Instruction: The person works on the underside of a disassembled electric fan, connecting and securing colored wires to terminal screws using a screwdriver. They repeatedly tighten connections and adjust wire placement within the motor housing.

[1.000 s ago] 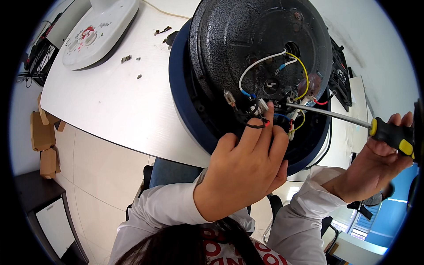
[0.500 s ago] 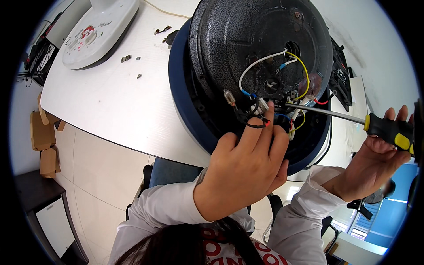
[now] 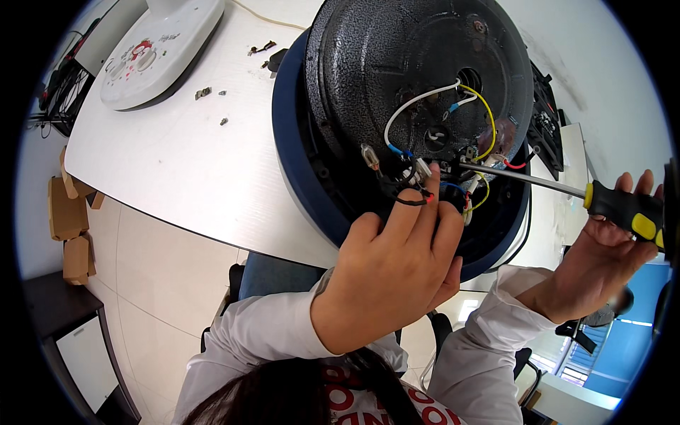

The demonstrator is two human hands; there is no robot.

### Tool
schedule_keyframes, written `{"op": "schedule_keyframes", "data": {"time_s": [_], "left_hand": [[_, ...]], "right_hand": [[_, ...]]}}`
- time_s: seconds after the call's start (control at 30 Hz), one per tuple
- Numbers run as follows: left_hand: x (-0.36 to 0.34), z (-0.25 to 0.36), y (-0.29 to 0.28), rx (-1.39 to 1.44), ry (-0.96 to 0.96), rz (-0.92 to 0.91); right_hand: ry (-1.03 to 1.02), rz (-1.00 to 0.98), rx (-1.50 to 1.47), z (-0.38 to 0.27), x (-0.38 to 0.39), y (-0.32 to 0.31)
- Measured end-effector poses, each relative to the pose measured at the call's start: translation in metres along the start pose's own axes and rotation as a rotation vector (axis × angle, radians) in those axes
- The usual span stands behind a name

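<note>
At the round black appliance (image 3: 382,71), the right hand (image 3: 591,273) holds a screwdriver (image 3: 608,204); the left hand (image 3: 393,273) touches a black wire (image 3: 409,203), grip indeterminable.

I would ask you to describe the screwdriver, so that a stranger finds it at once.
Start at the big dark round shell at the upper centre. From its lower part, a straight metal shaft slants rightward to the right hand, which holds the screwdriver. Its black handle with yellow patches sets it apart from the thin, curved wires nearby.
</note>
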State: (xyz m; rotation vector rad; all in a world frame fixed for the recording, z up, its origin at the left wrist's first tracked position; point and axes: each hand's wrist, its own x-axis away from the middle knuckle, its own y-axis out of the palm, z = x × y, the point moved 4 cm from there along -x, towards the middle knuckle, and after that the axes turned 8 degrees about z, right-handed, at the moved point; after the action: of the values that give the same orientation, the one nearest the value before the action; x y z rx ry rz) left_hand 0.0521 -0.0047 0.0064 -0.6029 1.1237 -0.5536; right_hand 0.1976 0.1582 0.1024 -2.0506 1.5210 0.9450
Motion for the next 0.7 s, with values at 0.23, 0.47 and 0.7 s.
{"op": "schedule_keyframes", "data": {"time_s": [0.23,0.47,0.7], "left_hand": [[0.000,0.000,0.000,-0.004,0.000,-0.003],[0.000,0.000,0.001,-0.008,-0.001,-0.009],[0.000,0.000,0.000,-0.004,-0.002,-0.008]], "right_hand": [[0.010,0.017,0.003,0.001,0.001,0.000],[-0.002,0.023,0.017,-0.001,0.000,0.001],[-0.017,0.034,0.032,0.000,0.000,0.001]]}}
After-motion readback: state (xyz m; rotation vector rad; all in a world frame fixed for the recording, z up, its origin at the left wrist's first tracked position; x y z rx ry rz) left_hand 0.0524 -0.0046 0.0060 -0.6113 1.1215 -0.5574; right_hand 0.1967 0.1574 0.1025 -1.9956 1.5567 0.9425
